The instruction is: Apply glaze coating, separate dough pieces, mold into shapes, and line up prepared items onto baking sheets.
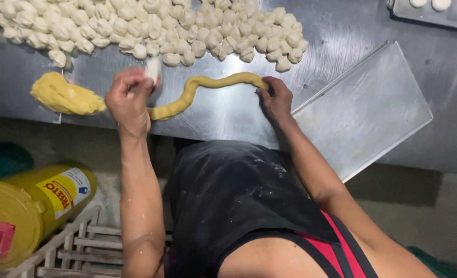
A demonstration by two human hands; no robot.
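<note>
Both hands work the yellow dough rope [208, 87] lying left-right across the counter [228, 116]: left hand [129, 98] pinches a white piece, right hand [275, 98] presses the rope's right end.

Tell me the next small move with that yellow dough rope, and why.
Probably pinch another piece off the yellow dough rope: the left hand already holds a small pale piece at the rope's near end, while the right hand pins the far end.

A long yellow dough rope [208, 87] lies in a wavy curve across the steel surface [228, 116], both ends under hands.
</note>
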